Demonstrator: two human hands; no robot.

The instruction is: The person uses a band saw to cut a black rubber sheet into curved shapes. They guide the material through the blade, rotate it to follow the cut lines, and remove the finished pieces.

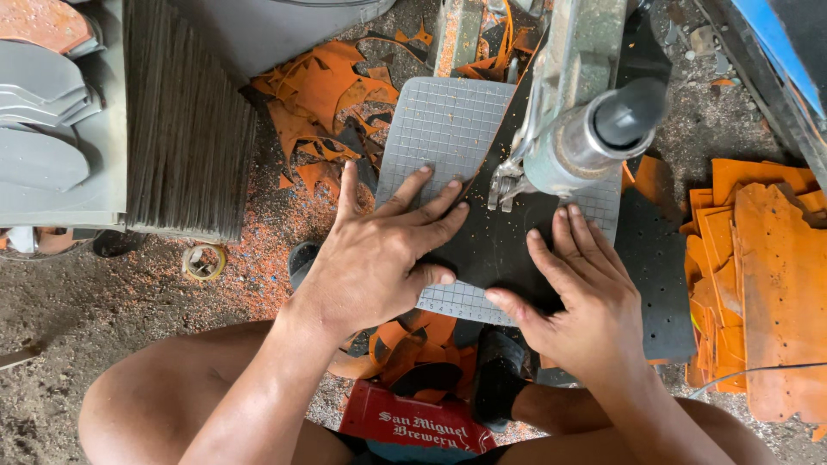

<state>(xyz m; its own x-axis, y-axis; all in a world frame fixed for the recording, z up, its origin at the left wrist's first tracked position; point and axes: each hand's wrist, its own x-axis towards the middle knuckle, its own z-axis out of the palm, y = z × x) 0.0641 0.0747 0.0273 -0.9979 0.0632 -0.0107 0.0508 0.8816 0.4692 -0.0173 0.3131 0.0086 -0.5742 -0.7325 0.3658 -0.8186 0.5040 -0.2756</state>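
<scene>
**Both hands flat on a dark sheet under the cutting machine**

A black sheet (491,245) lay on a grey gridded mat (444,129) on the machine's counter, directly below the machine's grey cylindrical head (594,133). The left hand (375,258) pressed down on the sheet's left edge, its fingers (435,207) spread wide and flat, partly on the mat, holding nothing. The right hand (586,301) lay on the sheet's right part, fingers likewise splayed and flat, thumb pointing left along the near edge of the mat. The two hands were near each other but apart, the machine's metal foot (506,185) between their fingertips.

Just beside the right hand sat a black perforated plate (659,275). Further right, a stack of orange sheets (767,284) with ragged edges stood on the floor. Orange offcuts (327,103) lay strewn behind the mat and below its near edge. Near the person's knees a red rectangular crate (413,422) with white lettering showed. At left stood a tall stack of thin dark sheets (185,120), grey sole-shaped pieces (43,112) beside it, and a small tape roll (203,261) on the gritty floor (86,301).
</scene>
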